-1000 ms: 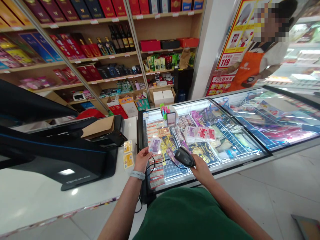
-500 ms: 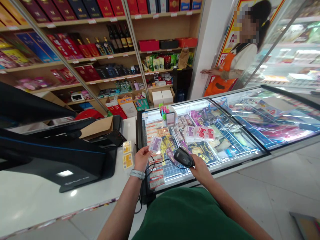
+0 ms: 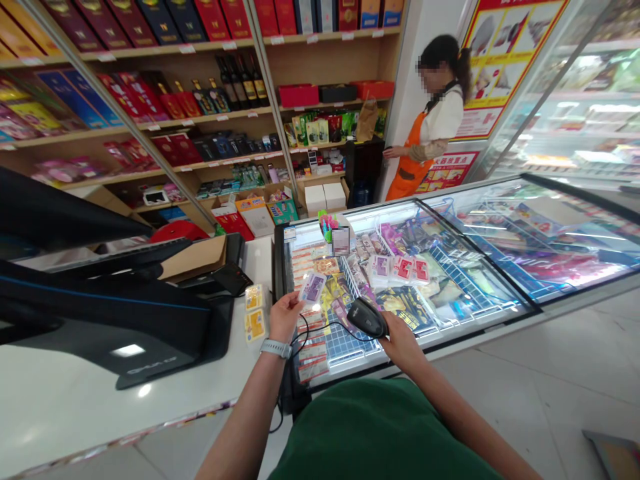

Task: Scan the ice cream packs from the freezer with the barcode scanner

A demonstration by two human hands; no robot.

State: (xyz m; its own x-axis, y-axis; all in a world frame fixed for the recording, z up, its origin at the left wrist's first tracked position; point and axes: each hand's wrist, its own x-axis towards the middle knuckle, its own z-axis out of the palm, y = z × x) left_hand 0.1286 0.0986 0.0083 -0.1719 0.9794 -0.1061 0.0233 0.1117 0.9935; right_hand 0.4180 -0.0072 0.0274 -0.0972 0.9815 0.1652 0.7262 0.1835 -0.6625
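Observation:
Pinched in my left hand (image 3: 285,316) is a purple-and-white card-like pack (image 3: 313,288), held over the left end of the glass-topped freezer (image 3: 435,339). My right hand (image 3: 400,335) is closed round the rear of a black handheld scanner (image 3: 367,318), whose front points toward the pack; a black cable (image 3: 327,325) loops between the hands. On the glass beyond the scanner lie a purple-and-white pack (image 3: 381,270) and two red-and-white packs (image 3: 403,269). Yellow packs (image 3: 255,325) sit on the white counter just left of my left hand.
At the left stand a black monitor-like machine (image 3: 100,313) and an open cardboard box (image 3: 195,259). Stocked shelves (image 3: 215,162) line the back. A person in an orange apron (image 3: 409,157) stands beyond the freezer, by the wall.
The person in the orange apron has moved left toward the shelves and lowered their head. My hands, the pack and the scanner are almost where they were.

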